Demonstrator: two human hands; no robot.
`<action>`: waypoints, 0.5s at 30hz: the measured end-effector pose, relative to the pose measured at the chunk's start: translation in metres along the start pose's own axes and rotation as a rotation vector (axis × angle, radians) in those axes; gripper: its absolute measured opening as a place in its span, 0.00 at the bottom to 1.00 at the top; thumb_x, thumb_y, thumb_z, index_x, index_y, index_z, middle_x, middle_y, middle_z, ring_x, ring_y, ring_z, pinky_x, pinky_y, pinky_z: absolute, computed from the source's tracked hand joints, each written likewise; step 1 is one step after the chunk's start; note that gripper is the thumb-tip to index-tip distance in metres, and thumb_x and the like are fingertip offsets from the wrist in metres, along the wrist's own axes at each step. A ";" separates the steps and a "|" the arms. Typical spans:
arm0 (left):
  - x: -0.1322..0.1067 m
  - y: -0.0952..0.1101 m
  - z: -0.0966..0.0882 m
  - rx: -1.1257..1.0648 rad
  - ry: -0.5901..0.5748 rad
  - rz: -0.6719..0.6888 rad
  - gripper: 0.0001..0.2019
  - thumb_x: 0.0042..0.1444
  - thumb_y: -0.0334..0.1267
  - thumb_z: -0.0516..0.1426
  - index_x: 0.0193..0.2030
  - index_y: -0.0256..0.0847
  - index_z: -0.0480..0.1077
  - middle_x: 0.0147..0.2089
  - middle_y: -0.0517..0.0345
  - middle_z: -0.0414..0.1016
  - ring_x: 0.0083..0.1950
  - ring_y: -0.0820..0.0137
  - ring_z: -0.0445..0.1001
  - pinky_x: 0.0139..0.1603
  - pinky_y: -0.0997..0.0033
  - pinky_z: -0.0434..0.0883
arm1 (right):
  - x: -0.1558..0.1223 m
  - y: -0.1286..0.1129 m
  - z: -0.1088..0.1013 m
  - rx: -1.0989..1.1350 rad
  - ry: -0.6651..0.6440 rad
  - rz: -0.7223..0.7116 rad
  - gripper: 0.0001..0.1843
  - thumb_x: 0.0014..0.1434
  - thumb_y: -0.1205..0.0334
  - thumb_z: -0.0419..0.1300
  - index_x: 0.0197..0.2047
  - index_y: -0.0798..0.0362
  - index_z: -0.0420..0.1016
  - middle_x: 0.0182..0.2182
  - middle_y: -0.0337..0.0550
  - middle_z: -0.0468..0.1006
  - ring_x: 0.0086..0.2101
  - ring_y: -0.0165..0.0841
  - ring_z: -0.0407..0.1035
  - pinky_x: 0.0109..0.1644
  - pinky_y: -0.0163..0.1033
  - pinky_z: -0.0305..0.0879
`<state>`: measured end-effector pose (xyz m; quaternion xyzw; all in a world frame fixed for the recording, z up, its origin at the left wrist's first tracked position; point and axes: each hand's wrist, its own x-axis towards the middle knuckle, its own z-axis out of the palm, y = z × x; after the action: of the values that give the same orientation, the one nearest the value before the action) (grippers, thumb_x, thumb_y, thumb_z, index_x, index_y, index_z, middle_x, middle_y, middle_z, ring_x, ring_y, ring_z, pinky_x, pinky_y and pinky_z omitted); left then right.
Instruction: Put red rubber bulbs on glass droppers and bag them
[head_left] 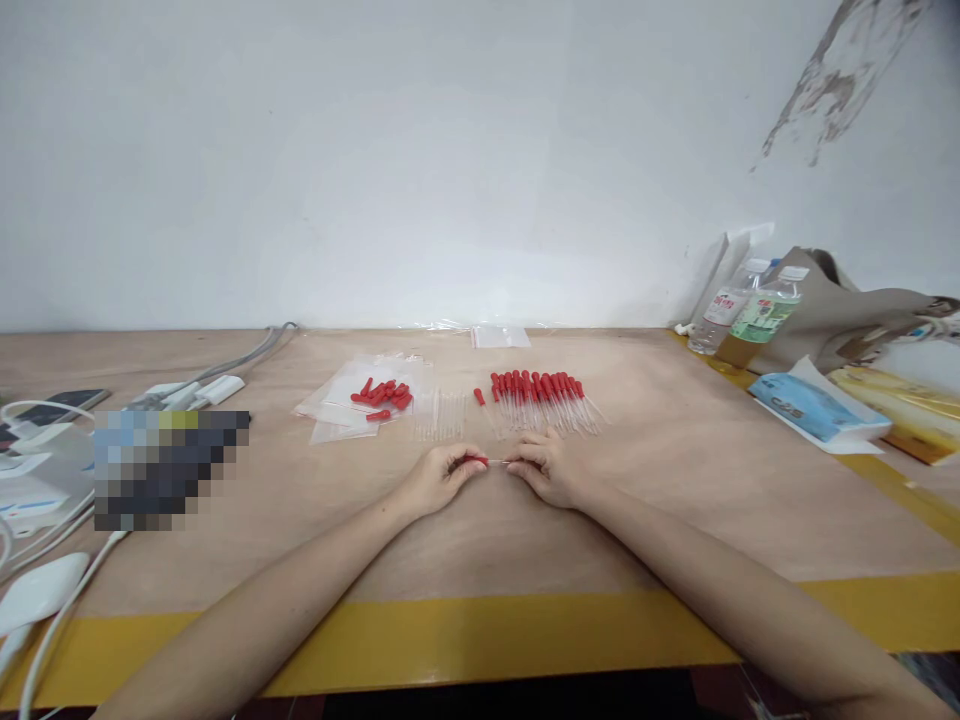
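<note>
My left hand [442, 476] pinches a red rubber bulb [477, 460], most of it covered by the fingers. From the bulb a thin clear glass tube [496, 462] runs to the right, and my right hand [545, 468] grips its other end. Just beyond the hands lies a row of glass droppers with red bulbs [536, 388], and a single dropper [479, 397] sits a little left of them. Bare glass tubes [444, 415] lie side by side farther left. Loose red bulbs [384, 393] are heaped on clear plastic bags [337, 400].
Chargers and cables [187, 395] crowd the left side, with a blurred-out object [165, 470] near them. At the right stand two bottles [761, 318] and a blue tissue pack [814, 408]. A white wall [450, 150] closes off the table's back edge.
</note>
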<state>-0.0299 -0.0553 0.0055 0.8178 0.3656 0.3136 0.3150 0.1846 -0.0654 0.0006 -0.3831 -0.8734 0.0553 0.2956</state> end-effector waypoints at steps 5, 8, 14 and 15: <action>-0.002 -0.002 0.001 0.075 -0.020 0.009 0.10 0.57 0.41 0.50 0.37 0.41 0.71 0.32 0.60 0.73 0.31 0.73 0.69 0.34 0.74 0.67 | 0.001 -0.003 -0.006 -0.167 -0.024 -0.030 0.11 0.59 0.62 0.51 0.34 0.50 0.75 0.32 0.39 0.73 0.27 0.26 0.61 0.38 0.39 0.46; -0.002 -0.002 0.002 0.134 -0.015 0.024 0.10 0.57 0.42 0.50 0.37 0.41 0.70 0.30 0.60 0.72 0.29 0.74 0.67 0.31 0.75 0.65 | 0.001 -0.007 -0.006 -0.253 -0.003 -0.047 0.12 0.59 0.62 0.50 0.34 0.50 0.75 0.31 0.39 0.74 0.27 0.26 0.59 0.38 0.40 0.44; -0.005 -0.001 0.003 0.195 0.005 0.088 0.09 0.56 0.41 0.52 0.37 0.40 0.69 0.32 0.59 0.71 0.30 0.74 0.68 0.33 0.75 0.66 | 0.002 -0.016 -0.004 -0.244 -0.034 -0.058 0.13 0.59 0.63 0.48 0.35 0.51 0.74 0.29 0.40 0.73 0.26 0.27 0.59 0.38 0.40 0.44; -0.005 -0.002 0.003 0.203 0.008 0.104 0.09 0.56 0.41 0.52 0.37 0.39 0.69 0.32 0.58 0.72 0.31 0.74 0.68 0.33 0.75 0.66 | 0.003 -0.017 -0.004 -0.228 -0.050 -0.055 0.13 0.59 0.63 0.48 0.35 0.51 0.74 0.28 0.40 0.73 0.26 0.27 0.59 0.38 0.40 0.44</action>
<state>-0.0311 -0.0595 0.0010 0.8621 0.3538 0.2940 0.2125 0.1743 -0.0764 0.0107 -0.3887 -0.8913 -0.0430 0.2294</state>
